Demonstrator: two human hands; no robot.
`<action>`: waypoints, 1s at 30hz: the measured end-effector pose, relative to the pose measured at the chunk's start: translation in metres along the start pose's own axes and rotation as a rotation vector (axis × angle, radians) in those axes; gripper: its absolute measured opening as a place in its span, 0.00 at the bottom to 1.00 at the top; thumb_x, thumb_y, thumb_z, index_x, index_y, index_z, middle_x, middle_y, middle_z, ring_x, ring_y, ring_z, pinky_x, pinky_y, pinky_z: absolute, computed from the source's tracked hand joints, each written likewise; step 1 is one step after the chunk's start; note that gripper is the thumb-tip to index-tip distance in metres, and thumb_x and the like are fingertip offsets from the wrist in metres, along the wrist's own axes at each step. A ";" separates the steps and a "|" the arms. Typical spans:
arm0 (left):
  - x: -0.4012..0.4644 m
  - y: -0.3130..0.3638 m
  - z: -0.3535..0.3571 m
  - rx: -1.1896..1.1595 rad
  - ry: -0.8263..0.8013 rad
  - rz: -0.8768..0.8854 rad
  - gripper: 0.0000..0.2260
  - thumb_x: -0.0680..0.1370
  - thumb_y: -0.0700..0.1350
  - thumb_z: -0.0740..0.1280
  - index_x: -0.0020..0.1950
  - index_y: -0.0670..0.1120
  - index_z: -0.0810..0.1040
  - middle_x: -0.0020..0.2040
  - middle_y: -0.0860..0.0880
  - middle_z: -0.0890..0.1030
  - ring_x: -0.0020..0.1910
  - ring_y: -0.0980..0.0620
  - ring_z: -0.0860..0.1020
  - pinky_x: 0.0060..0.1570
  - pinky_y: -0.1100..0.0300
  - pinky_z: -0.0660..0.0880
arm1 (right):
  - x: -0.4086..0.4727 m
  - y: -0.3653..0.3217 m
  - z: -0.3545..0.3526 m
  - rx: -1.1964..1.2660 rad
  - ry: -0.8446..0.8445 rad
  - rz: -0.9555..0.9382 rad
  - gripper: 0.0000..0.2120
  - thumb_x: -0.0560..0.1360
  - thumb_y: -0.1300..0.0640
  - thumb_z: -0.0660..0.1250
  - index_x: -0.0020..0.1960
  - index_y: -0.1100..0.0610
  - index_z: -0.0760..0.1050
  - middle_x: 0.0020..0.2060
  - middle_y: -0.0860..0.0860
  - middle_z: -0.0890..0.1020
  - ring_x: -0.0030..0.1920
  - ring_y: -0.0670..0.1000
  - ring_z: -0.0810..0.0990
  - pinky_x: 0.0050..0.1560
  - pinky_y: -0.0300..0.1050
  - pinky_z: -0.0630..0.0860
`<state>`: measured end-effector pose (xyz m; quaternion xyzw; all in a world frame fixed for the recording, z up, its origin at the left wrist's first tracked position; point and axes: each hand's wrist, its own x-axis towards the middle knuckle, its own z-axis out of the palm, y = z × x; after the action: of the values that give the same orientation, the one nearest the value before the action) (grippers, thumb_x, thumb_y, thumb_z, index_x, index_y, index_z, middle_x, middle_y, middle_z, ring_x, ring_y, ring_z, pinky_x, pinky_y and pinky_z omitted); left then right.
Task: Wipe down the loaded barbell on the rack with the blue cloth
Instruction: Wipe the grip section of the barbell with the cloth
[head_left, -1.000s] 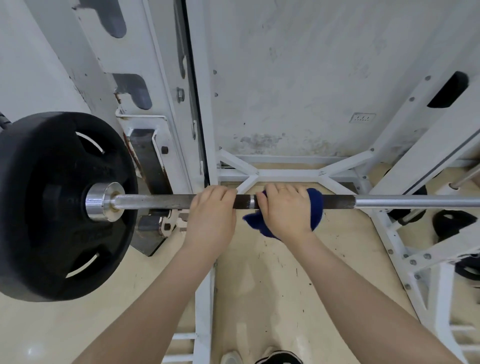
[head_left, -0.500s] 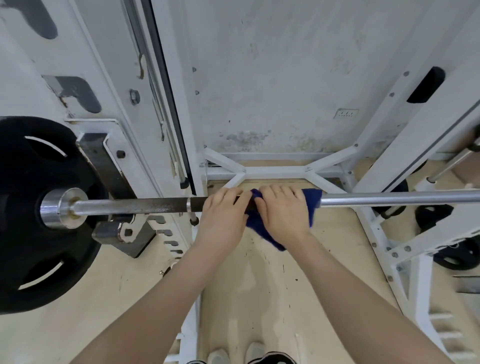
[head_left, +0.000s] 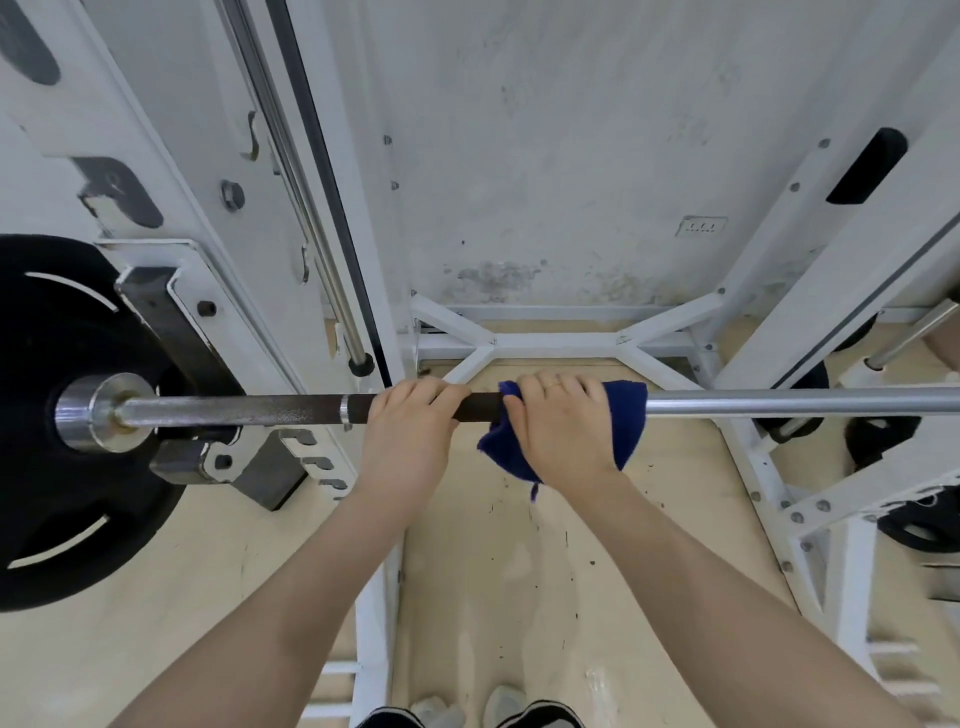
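Head view: since 0.5 s ago a gap has opened between the hands. The left hand (head_left: 410, 431) grips the bare barbell (head_left: 234, 410); the right hand (head_left: 563, 431) clamps the blue cloth (head_left: 631, 410) around it. 1 black plate (head_left: 47, 441) loads the left end. White rack (head_left: 852, 270), beige floor (head_left: 519, 597), scuffed wall (head_left: 545, 156).

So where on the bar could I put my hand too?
The shiny bar right of the blue cloth is bare. So is the dark stretch between the black plate and the left hand. The middle is crowded: the right hand grips the cloth there.
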<state>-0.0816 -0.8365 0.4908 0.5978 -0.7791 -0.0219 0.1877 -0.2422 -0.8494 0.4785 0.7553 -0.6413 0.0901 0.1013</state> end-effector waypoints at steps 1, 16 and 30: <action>0.000 0.000 -0.001 -0.006 -0.010 -0.008 0.12 0.71 0.37 0.70 0.54 0.47 0.78 0.47 0.48 0.81 0.49 0.42 0.78 0.51 0.49 0.71 | 0.000 0.002 -0.001 -0.021 -0.008 -0.049 0.20 0.77 0.47 0.46 0.41 0.53 0.74 0.35 0.49 0.80 0.36 0.52 0.77 0.42 0.47 0.70; 0.002 -0.004 -0.002 -0.085 -0.025 -0.064 0.13 0.75 0.41 0.66 0.58 0.49 0.76 0.51 0.50 0.79 0.52 0.45 0.74 0.55 0.55 0.65 | 0.004 -0.003 -0.001 0.171 0.009 -0.144 0.20 0.76 0.43 0.49 0.49 0.53 0.74 0.39 0.48 0.79 0.39 0.51 0.76 0.43 0.46 0.70; 0.005 -0.012 -0.028 -0.253 -0.171 -0.031 0.16 0.77 0.38 0.59 0.64 0.47 0.72 0.55 0.49 0.79 0.53 0.49 0.75 0.53 0.57 0.71 | 0.007 0.019 -0.003 -0.072 -0.185 -0.032 0.14 0.72 0.50 0.66 0.54 0.54 0.69 0.48 0.50 0.77 0.49 0.54 0.75 0.50 0.45 0.66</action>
<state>-0.0625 -0.8392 0.5150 0.5772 -0.7739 -0.1736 0.1944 -0.2599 -0.8583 0.4840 0.7663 -0.6386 -0.0047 0.0703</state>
